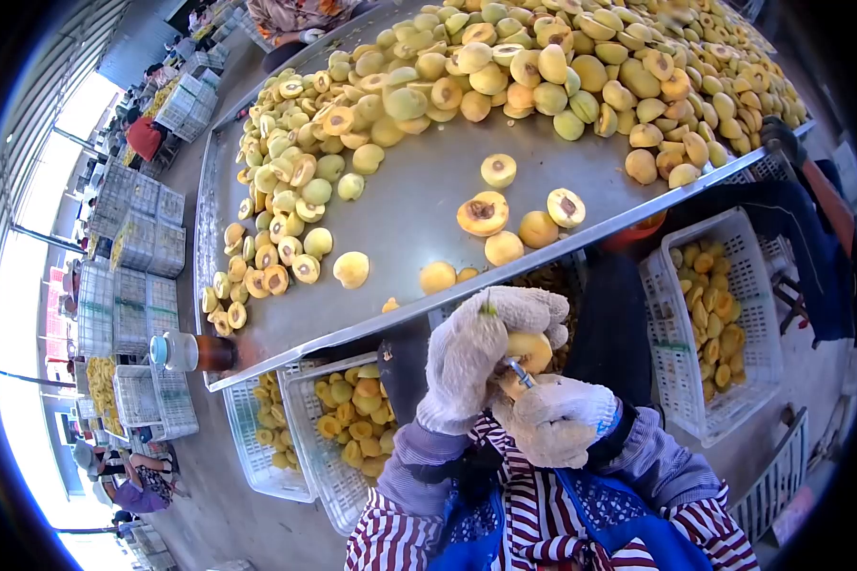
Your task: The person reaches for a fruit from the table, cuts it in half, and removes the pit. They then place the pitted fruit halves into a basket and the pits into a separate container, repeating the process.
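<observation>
My left hand (490,347), in a pale knitted glove, is closed around a yellow peach half (529,351). A green bit of leaf sticks to the back of that glove. Just below, my right hand (560,419), gloved too, grips a small metal pitting tool (519,373) whose thin shaft meets the fruit. Fingers hide the tool's handle and its tip. Both hands are above my lap, in front of the metal table (400,205). Several loose peach halves (484,214) lie near the table's front edge, some showing brown centres.
A large heap of peaches (428,86) covers the table's far side. White crates of fruit stand below, at left (338,466) and right (719,400). A capped bottle of brown liquid (195,352) is at the left corner. Other people and stacked crates (138,219) line the left.
</observation>
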`<action>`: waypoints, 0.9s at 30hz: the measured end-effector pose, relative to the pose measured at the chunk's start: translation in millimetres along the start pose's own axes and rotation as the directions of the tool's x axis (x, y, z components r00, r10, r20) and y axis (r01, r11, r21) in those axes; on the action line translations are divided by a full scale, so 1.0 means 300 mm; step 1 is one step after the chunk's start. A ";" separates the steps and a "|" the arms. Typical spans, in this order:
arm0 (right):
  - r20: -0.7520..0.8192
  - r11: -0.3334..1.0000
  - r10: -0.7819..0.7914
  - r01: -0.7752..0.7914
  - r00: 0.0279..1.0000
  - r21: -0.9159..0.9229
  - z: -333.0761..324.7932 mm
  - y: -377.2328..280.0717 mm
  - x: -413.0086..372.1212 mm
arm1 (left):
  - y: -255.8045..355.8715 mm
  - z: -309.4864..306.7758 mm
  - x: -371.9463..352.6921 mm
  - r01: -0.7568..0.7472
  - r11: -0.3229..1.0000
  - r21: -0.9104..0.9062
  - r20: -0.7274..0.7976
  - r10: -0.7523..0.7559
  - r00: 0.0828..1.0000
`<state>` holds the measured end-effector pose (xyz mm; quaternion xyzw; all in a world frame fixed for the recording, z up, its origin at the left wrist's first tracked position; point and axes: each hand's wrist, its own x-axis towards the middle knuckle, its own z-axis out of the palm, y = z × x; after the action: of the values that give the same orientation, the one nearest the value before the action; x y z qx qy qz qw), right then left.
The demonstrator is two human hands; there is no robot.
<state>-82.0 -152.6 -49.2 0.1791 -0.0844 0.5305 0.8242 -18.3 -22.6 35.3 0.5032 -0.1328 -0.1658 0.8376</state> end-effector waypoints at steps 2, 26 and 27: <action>-0.098 0.984 0.028 -0.045 0.995 -0.174 0.019 -0.004 0.008 | -0.032 0.009 0.009 0.199 0.893 -0.403 -0.079 -0.250 0.965; -0.801 0.638 -0.373 -0.497 0.468 -0.588 0.221 -0.101 -0.001 | -0.247 -0.364 0.498 0.332 0.225 0.916 -0.356 0.072 0.932; -0.830 0.680 -0.330 -0.497 0.449 -0.539 0.215 -0.109 -0.013 | -0.273 -0.370 0.532 0.414 0.172 0.894 -0.412 -0.044 0.910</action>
<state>-50.8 -192.8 2.4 -0.4732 0.1462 0.5055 0.7065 158.2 -35.5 -79.4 0.9464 -0.0030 -0.0949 0.3087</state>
